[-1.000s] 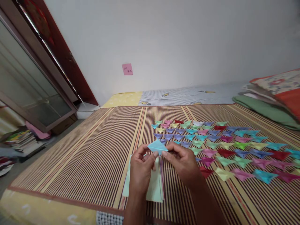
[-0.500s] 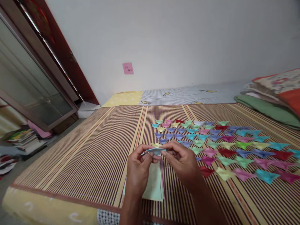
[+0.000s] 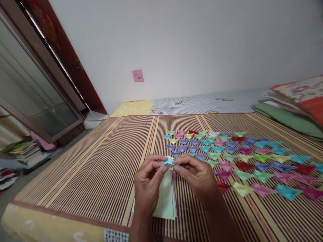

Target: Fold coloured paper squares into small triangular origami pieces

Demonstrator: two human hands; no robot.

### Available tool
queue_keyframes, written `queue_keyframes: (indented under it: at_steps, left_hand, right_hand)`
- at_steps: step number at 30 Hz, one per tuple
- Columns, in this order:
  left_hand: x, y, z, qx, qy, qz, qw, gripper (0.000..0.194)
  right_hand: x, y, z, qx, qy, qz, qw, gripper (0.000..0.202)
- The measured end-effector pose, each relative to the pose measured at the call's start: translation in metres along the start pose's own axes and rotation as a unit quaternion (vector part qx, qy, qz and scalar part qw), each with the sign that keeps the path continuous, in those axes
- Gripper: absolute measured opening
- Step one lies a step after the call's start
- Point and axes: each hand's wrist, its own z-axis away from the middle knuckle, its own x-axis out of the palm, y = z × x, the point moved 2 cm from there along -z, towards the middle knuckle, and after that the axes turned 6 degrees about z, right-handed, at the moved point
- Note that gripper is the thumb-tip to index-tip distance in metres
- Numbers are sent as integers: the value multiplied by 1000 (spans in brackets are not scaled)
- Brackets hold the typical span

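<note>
Above a pale green paper stack [image 3: 165, 203] on a striped mat [image 3: 101, 161], the left hand [image 3: 148, 183] and right hand [image 3: 199, 175] pinch a small blue paper [image 3: 170, 162], its earlier flat diamond now bent narrower, suggesting folding is under way.

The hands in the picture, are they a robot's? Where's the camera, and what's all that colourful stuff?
No, they're a person's bare left hand and right hand. The camera is worn on that person's head, looking forward and down. Both hands pinch a folded light-blue paper. Beneath them, on a striped mat, lie pale green sheets, partly hidden by the left hand. The colourful things are small folded papers, red, pink, blue, green and yellow, spread in rough rows toward the right.
</note>
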Motion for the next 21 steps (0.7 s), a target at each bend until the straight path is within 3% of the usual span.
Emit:
queue_keyframes:
  at_steps: [5, 13, 17, 21]
  left_hand:
    - [1, 6, 2, 25, -15, -56, 998, 20]
    - [4, 5, 4, 23, 21, -106, 994, 22]
    - [4, -1, 3, 1, 22, -88, 996, 18]
    - [6, -8, 3, -25, 30, -25, 999, 8]
  right_hand:
    - [1, -4, 0, 6, 1, 11, 1000, 11]
    - [6, -5, 2, -12, 25, 107, 994, 15]
    - [8, -8, 1, -73, 45, 119, 989, 16]
    - [8, -5, 0, -70, 46, 108, 991, 15]
